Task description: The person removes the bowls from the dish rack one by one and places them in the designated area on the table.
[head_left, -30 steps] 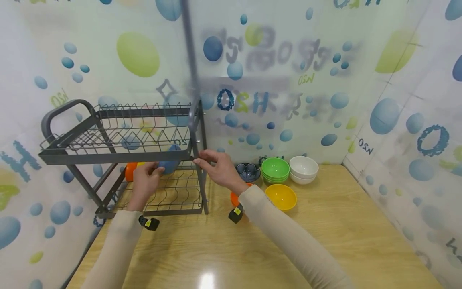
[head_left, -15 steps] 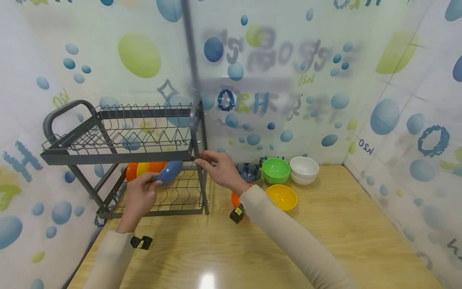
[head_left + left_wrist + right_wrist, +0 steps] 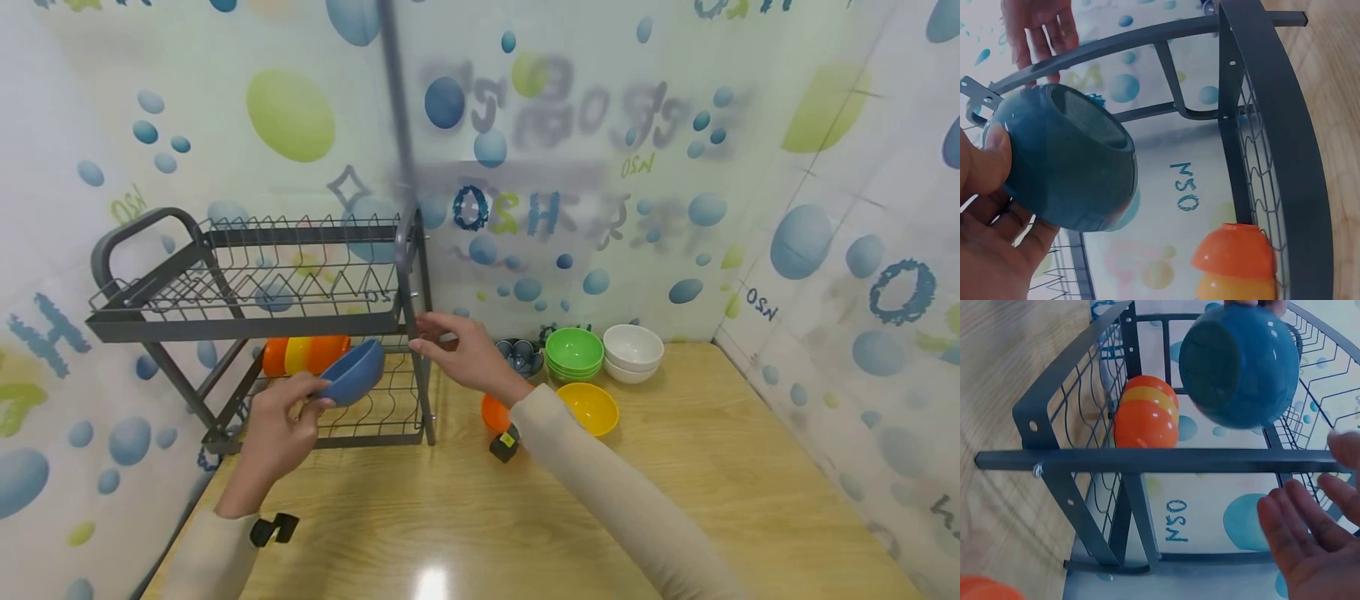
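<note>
My left hand [image 3: 281, 425] pinches a blue bowl [image 3: 356, 375] in front of the lower shelf of a dark grey two-tier dish rack [image 3: 247, 327]. Thumb on one side and fingers on the other grip the tilted bowl [image 3: 1079, 159] in the left wrist view. Beside the rack's right front post is my right hand [image 3: 472, 354], its fingers extended and holding nothing. The right wrist view shows this hand [image 3: 1316, 544] close to the rack frame; contact is hard to tell. On the lower shelf stand orange bowls [image 3: 1146, 428] with a yellow bowl [image 3: 1147, 397] between them.
Right of the rack, the wooden table [image 3: 675, 500] bears stacked green bowls [image 3: 573, 350], white bowls [image 3: 632, 348], a yellow bowl [image 3: 588, 408], a partly hidden orange bowl [image 3: 495, 414] and a dark petal-shaped dish [image 3: 520, 357]. A patterned curtain [image 3: 600, 167] hangs behind.
My left hand has drawn the blue bowl down and forward from the lower shelf, uncovering the orange and yellow bowls. My right hand has shifted slightly right at the post.
</note>
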{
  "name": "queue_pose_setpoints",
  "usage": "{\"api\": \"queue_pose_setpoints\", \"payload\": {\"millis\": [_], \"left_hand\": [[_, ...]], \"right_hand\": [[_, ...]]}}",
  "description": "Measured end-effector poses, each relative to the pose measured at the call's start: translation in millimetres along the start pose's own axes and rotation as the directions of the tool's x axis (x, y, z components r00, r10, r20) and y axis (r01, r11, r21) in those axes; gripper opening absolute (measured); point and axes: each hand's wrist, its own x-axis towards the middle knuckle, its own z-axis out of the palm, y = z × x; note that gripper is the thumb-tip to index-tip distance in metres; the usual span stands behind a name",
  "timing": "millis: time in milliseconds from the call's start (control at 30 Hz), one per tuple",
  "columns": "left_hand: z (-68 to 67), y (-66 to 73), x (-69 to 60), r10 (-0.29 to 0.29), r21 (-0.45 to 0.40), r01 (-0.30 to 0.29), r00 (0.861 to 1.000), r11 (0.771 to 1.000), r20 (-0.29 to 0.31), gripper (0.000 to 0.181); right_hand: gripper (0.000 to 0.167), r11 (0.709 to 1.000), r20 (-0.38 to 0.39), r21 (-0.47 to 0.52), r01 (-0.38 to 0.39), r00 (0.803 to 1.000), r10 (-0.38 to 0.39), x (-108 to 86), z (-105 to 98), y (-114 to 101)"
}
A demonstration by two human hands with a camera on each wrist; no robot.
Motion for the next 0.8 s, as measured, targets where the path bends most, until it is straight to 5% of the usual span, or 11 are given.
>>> {"api": "queue_pose_setpoints", "payload": {"millis": [133,433,800], "left_hand": [[-6.9,7.7,-2.4,0.044,0.0,-0.044,0.999,0.999,0.023,0.02],[-14.7,24.1,-2.9,0.174,-0.062,-0.169,0.981,0.984,0.084,0.031],[-1.3,47.7,-1.1,0.343,-0.225,-0.315,0.934,0.922,0.098,0.033]], "right_hand": [[0.056,0.999,0.046,0.011,0.041,0.998,-0.042,-7.0,-9.0,2.4],[0.074,0.985,0.108,-0.144,0.094,0.991,-0.079,-33.5,-34.4,6.1],[0.097,0.922,0.243,-0.236,0.306,0.937,-0.249,-70.7,-62.0,-4.0]]}}
